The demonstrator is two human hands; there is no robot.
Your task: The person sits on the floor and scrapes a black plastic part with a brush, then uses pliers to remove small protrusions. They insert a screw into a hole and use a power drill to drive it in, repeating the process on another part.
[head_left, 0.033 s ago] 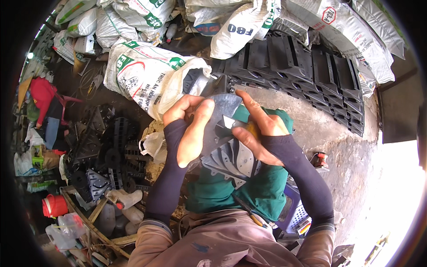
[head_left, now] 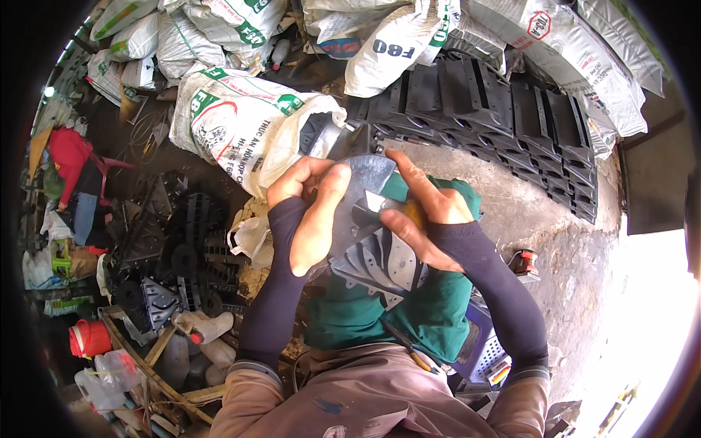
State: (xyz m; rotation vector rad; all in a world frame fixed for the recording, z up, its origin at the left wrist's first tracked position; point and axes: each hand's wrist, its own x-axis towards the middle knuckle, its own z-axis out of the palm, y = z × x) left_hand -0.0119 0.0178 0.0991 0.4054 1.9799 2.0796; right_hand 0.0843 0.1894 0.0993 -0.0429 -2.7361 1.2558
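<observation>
Above my lap, my left hand [head_left: 310, 212] grips the left edge of a dark grey plastic part [head_left: 365, 175] with a smooth rounded end, thumb on top. My right hand [head_left: 431, 212] is closed round a yellow-handled tool [head_left: 416, 213], mostly hidden by the fingers; a short bright blade [head_left: 377, 201] shows beside it, against the part. The right index finger reaches to the part's far right edge. Just below the hands, a grey piece with curved fins [head_left: 387, 259] lies over my green trousers [head_left: 438, 314]; whether it joins the held part I cannot tell.
An open white sack [head_left: 244, 124] with dark parts at its mouth lies ahead. Stacked black plastic parts [head_left: 475, 102] stand far right. Loose black parts [head_left: 171, 248], plastic jugs [head_left: 208, 326] and a red bucket [head_left: 90, 338] are on the left. A purple plastic stool [head_left: 482, 343] shows beneath me.
</observation>
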